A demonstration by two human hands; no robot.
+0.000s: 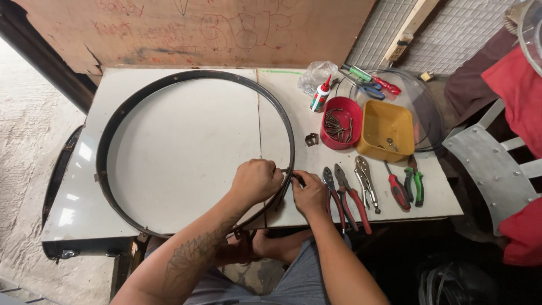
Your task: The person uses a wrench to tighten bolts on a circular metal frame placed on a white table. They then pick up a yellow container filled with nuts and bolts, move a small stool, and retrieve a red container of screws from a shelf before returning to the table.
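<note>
Near the lower middle of the frame, the left hand [257, 179] closes in a fist over the dark metal hoop [113, 127], apparently steadying it on the white table [186, 141]. The right hand [309, 192] pinches the rim from outside, though what its fingers grip is hidden. Pliers [345, 195] lie just right.

The white surface [186, 141] carried a large dark metal hoop [113, 127], red bowl [341, 131], yellow tray [387, 131], glue bottle [320, 95] and pliers [353, 197].
</note>
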